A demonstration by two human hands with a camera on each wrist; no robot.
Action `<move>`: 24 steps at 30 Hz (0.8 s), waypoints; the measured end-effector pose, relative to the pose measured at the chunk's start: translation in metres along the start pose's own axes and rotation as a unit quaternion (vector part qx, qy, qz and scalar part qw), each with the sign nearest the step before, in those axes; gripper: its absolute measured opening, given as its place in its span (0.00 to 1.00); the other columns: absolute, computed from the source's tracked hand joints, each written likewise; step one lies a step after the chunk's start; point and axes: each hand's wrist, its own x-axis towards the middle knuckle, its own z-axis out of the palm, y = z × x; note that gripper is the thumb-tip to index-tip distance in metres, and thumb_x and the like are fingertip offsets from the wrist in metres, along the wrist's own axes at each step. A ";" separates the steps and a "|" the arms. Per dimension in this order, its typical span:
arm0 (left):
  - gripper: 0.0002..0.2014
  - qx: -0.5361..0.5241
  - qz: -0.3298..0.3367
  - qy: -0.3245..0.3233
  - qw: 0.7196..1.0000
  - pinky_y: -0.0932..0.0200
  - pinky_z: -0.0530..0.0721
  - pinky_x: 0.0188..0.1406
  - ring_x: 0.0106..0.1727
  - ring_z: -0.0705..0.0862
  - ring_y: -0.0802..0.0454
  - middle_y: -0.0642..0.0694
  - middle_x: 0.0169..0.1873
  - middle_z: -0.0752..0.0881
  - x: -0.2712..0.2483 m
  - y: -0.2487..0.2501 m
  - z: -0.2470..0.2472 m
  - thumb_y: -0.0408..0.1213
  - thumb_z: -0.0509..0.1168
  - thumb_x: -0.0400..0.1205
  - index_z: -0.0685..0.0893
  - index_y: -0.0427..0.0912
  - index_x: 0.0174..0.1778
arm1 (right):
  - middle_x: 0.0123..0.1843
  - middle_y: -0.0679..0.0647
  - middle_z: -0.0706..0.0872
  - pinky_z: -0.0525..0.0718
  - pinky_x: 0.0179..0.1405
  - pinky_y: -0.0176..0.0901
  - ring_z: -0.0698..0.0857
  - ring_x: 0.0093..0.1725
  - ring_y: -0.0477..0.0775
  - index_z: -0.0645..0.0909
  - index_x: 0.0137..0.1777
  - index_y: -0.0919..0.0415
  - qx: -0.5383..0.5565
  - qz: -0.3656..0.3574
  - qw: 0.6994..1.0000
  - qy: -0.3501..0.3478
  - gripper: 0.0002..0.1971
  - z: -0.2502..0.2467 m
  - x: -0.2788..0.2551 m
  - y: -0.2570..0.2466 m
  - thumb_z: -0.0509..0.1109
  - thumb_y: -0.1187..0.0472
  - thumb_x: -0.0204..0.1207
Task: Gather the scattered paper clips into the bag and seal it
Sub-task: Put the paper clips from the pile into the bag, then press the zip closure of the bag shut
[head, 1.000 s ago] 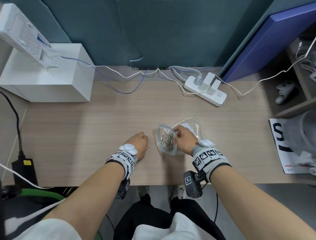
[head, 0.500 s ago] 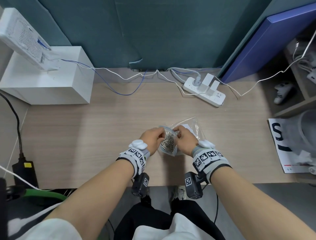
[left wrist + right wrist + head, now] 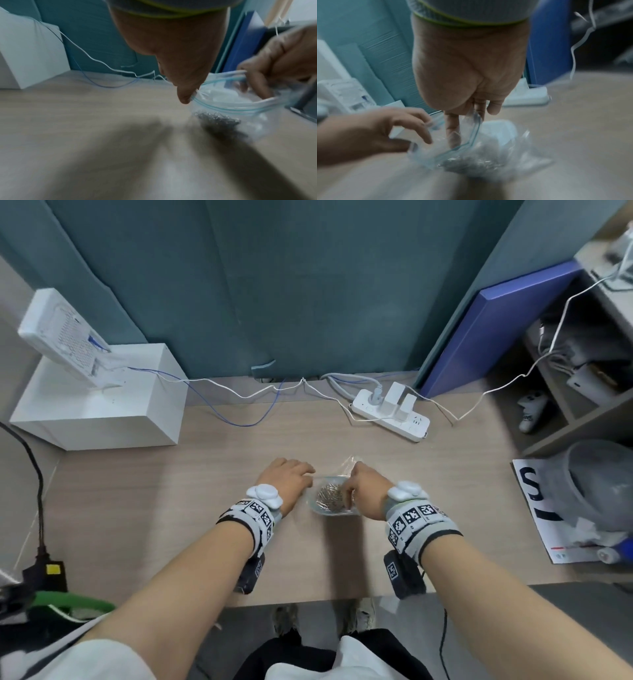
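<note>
A clear zip bag (image 3: 346,470) with a blue seal line stands mouth-up on the wooden desk (image 3: 171,508). A heap of silver paper clips (image 3: 330,496) lies in its bottom. My right hand (image 3: 366,484) pinches the right side of the rim (image 3: 476,121), thumb inside the mouth. My left hand (image 3: 291,477) holds the left end of the rim (image 3: 195,96) at its thumb tip. The mouth gapes between both hands. No loose clips show on the desk. Both wrist views are blurred.
A white power strip (image 3: 390,414) with plugs and trailing cables lies behind the bag. A white box (image 3: 102,412) carrying a white device stands at the back left. A printed sheet (image 3: 548,508) and a shelf unit sit at the right.
My left hand has come from the desk left of the bag to the bag's mouth and now sits at its left rim. My right hand has stayed on the bag.
</note>
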 end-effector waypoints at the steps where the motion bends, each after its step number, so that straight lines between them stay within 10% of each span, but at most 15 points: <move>1: 0.12 -0.007 -0.008 0.002 1.000 0.49 0.74 0.66 0.67 0.82 0.43 0.50 0.67 0.85 0.001 -0.002 -0.007 0.35 0.69 0.79 0.89 0.49 0.56 | 0.59 0.55 0.77 0.83 0.60 0.53 0.82 0.57 0.62 0.91 0.43 0.51 -0.024 0.013 1.000 -0.009 0.08 -0.005 0.000 0.000 0.70 0.59 0.74; 7: 0.05 -0.084 -0.076 0.044 0.993 0.54 0.79 0.54 0.55 0.86 0.45 0.53 0.53 0.87 0.010 -0.019 -0.059 0.42 0.71 0.80 0.90 0.50 0.49 | 0.51 0.48 0.77 0.80 0.51 0.51 0.78 0.47 0.55 0.76 0.29 0.48 -0.122 0.005 0.991 0.049 0.19 -0.058 -0.014 0.011 0.62 0.33 0.66; 13: 0.02 -0.149 -0.098 0.143 0.973 0.62 0.65 0.43 0.47 0.82 0.50 0.51 0.46 0.87 0.007 -0.023 -0.097 0.39 0.74 0.79 0.89 0.49 0.45 | 0.46 0.43 0.80 0.81 0.44 0.48 0.83 0.46 0.57 0.77 0.37 0.48 -0.112 -0.042 0.988 0.096 0.06 -0.103 -0.017 0.018 0.71 0.53 0.73; 21: 0.02 -0.172 -0.124 0.192 0.958 0.60 0.71 0.41 0.42 0.80 0.55 0.59 0.38 0.80 -0.006 -0.030 -0.125 0.41 0.74 0.78 0.88 0.53 0.41 | 0.34 0.47 0.88 0.80 0.35 0.34 0.83 0.34 0.47 0.82 0.35 0.54 0.038 -0.071 0.974 0.211 0.07 -0.132 -0.032 0.011 0.75 0.65 0.70; 24: 0.02 -0.189 -0.144 0.151 0.960 0.55 0.79 0.46 0.46 0.83 0.52 0.58 0.40 0.80 -0.010 -0.032 -0.122 0.42 0.75 0.77 0.89 0.52 0.40 | 0.32 0.47 0.86 0.82 0.36 0.43 0.84 0.35 0.51 0.81 0.36 0.55 0.061 -0.099 0.969 0.219 0.07 -0.126 -0.032 0.008 0.73 0.68 0.69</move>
